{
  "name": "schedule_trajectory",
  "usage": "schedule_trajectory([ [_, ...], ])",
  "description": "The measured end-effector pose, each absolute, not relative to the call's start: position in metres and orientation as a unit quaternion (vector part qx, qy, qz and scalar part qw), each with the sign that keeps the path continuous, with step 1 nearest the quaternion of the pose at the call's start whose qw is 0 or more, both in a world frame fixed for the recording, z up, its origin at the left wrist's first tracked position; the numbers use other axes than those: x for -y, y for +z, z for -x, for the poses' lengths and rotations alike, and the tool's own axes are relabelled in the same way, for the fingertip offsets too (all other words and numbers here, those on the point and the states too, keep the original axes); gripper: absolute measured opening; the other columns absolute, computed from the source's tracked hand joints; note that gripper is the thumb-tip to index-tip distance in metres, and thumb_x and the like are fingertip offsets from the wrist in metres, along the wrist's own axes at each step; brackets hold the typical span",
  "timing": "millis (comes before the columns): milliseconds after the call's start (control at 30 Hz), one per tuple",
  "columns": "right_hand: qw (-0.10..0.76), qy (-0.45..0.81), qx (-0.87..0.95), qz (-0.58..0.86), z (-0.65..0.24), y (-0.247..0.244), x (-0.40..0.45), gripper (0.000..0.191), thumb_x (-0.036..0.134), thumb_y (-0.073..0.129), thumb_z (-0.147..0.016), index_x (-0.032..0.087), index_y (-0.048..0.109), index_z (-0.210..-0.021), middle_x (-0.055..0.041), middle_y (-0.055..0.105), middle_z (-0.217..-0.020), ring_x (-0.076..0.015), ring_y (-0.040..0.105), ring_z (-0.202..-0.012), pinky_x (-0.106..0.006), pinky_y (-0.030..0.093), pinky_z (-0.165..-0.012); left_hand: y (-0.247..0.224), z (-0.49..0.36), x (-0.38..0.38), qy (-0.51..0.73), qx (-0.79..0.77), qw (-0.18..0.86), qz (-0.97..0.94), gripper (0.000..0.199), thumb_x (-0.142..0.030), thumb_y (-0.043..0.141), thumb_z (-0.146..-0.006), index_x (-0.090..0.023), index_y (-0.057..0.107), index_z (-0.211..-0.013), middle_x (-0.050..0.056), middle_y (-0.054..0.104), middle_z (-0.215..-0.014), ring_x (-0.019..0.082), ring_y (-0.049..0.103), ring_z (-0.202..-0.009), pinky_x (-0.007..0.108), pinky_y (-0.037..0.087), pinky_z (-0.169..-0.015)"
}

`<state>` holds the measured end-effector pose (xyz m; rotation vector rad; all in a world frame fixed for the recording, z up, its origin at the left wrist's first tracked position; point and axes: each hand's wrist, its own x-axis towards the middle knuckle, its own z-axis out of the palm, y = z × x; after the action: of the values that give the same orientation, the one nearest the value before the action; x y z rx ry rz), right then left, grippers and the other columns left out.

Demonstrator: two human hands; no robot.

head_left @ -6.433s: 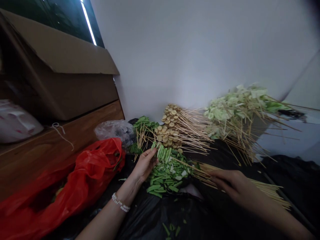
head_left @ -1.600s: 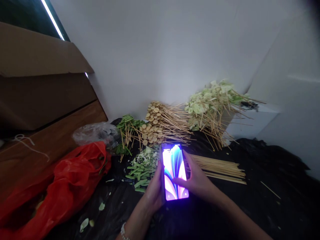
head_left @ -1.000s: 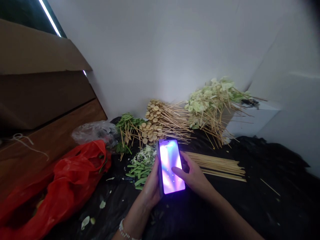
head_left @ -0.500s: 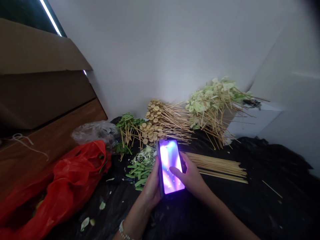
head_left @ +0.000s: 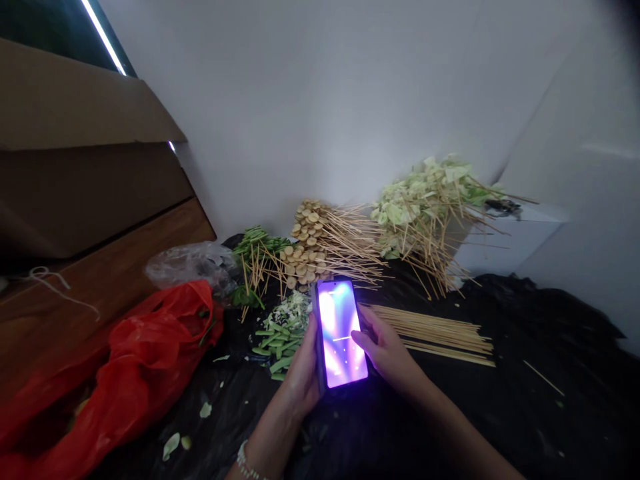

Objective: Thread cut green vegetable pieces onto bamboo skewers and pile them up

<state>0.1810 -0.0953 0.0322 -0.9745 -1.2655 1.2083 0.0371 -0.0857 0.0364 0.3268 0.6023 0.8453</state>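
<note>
A lit smartphone (head_left: pixel 344 337) is held upright over the black sheet, its screen glowing purple and white with a short bright line and several dots. My left hand (head_left: pixel 304 370) wraps round the phone's left edge, a bracelet on the wrist. From the other side my right hand (head_left: pixel 387 347) grips it, thumb on the right part of the screen; its other fingers are mostly hidden behind the phone. Just left of the phone lie cut green pieces (head_left: pixel 281 347) and chopped pale-green bits (head_left: pixel 290 310). Bare wooden skewers (head_left: pixel 440 333) lie in a row right of my right hand.
Behind the phone are skewered round slices (head_left: pixel 307 233), skewered green vegetables (head_left: pixel 257 243) and skewered cabbage leaves (head_left: pixel 425 197). A red plastic bag (head_left: pixel 135 360) and a clear bag (head_left: pixel 190 263) lie left. A cardboard box (head_left: pixel 85 193) stands further left. Black plastic sheeting (head_left: pixel 530 413) covers the floor.
My right thumb has moved slightly right across the phone screen, and a short bright line now shows there. Both hands keep their hold on the phone.
</note>
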Motion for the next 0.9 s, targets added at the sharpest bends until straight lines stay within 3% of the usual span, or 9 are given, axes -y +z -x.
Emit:
schedule_trajectory([
  [167, 0.539, 0.449, 0.545, 0.460, -0.174, 0.028, 0.103, 0.061, 0.024, 0.057, -0.082, 0.024, 0.039, -0.140, -0.0068, 0.050, -0.139, -0.0233, 0.048, -0.126, -0.045, 0.036, -0.108, 0.038, -0.037, 0.085, 0.402, -0.280, 0.859, -0.153, 0.062, -0.054, 0.048, -0.087, -0.010, 0.053, -0.131, 0.016, 0.065, -0.120, 0.031, 0.059, -0.114, 0.042, 0.042, -0.101],
  [567, 0.466, 0.351, 0.605, 0.542, -0.166, 0.021, 0.120, 0.100, 0.030, 0.069, -0.073, 0.024, 0.006, -0.150, -0.0087, 0.017, -0.156, -0.0258, 0.017, -0.142, -0.048, 0.020, -0.115, 0.035, -0.036, 0.083, 0.427, -0.254, 0.855, -0.148, 0.061, -0.053, 0.047, -0.088, -0.013, 0.050, -0.134, 0.014, 0.063, -0.124, 0.029, 0.055, -0.119, 0.041, 0.037, -0.106],
  [700, 0.468, 0.321, 0.604, 0.559, -0.161, 0.015, 0.125, 0.103, 0.037, 0.072, -0.070, 0.023, 0.008, -0.149, -0.0117, 0.020, -0.154, -0.0292, 0.020, -0.141, -0.049, 0.022, -0.114, 0.033, -0.038, 0.081, 0.434, -0.252, 0.851, -0.154, 0.064, -0.057, 0.046, -0.087, -0.012, 0.052, -0.132, 0.015, 0.063, -0.124, 0.030, 0.056, -0.118, 0.042, 0.039, -0.105],
  [900, 0.465, 0.262, 0.622, 0.573, -0.150, 0.015, 0.134, 0.101, 0.030, 0.071, -0.068, 0.023, 0.011, -0.149, -0.0120, 0.021, -0.153, -0.0322, 0.022, -0.140, -0.049, 0.026, -0.112, 0.038, -0.042, 0.082, 0.479, -0.241, 0.824, -0.181, 0.063, -0.058, 0.042, -0.088, -0.015, 0.053, -0.132, 0.014, 0.065, -0.121, 0.029, 0.055, -0.119, 0.039, 0.040, -0.105],
])
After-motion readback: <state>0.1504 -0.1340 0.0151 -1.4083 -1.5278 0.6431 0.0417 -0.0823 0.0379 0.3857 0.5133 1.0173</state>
